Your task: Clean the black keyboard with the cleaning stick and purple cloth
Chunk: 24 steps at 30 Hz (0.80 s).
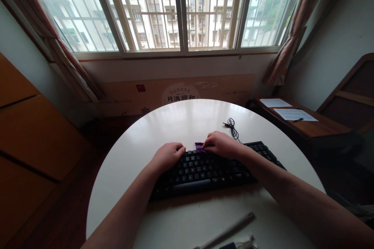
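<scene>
On a round white table (117, 186), your right hand (220, 144) pinches a small purple cloth (199, 147) at the far edge of a black plastic keyboard (191, 182); your left hand (168, 155) rests at its far left, seemingly steadying it, its grip hidden

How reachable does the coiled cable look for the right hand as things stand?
Probably yes: the coiled cable lies just beyond the right hand with nothing visible between them, though that hand seems to hold the purple cloth.
</scene>
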Available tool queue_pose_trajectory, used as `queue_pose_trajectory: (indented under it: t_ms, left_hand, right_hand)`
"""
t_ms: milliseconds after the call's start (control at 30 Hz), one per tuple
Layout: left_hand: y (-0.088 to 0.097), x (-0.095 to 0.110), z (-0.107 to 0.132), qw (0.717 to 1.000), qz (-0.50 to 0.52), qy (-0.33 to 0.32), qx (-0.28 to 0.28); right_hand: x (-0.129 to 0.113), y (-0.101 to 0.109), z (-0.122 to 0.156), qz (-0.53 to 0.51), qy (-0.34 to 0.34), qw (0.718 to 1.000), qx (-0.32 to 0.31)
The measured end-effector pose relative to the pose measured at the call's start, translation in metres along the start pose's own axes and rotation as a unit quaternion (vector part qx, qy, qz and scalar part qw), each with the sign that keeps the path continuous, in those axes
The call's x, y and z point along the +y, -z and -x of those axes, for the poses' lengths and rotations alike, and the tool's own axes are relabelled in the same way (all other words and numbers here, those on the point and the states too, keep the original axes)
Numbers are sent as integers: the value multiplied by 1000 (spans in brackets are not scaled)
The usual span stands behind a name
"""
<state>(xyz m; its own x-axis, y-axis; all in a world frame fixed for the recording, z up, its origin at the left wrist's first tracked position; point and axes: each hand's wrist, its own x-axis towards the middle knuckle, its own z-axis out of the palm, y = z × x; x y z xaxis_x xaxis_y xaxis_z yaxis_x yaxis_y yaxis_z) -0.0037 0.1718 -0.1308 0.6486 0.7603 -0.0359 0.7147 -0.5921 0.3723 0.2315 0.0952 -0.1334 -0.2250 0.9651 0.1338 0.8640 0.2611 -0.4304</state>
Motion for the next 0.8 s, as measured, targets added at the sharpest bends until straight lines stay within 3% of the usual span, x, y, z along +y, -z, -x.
queue_pose_trajectory:
  t_ms: [200,433,800]
  left_hand:
    - [-1,0,0,1000,-2,-6,5]
    - [0,1,0,1000,2,-9,-1]
    - [-4,-3,1,999,-19,-26,15]
  right_hand:
    - [6,0,4,-50,-8,999,0]
    - [-8,-24,-2,-104,24,992,68]
    - [-30,-32,-22,-101,27,994,39]
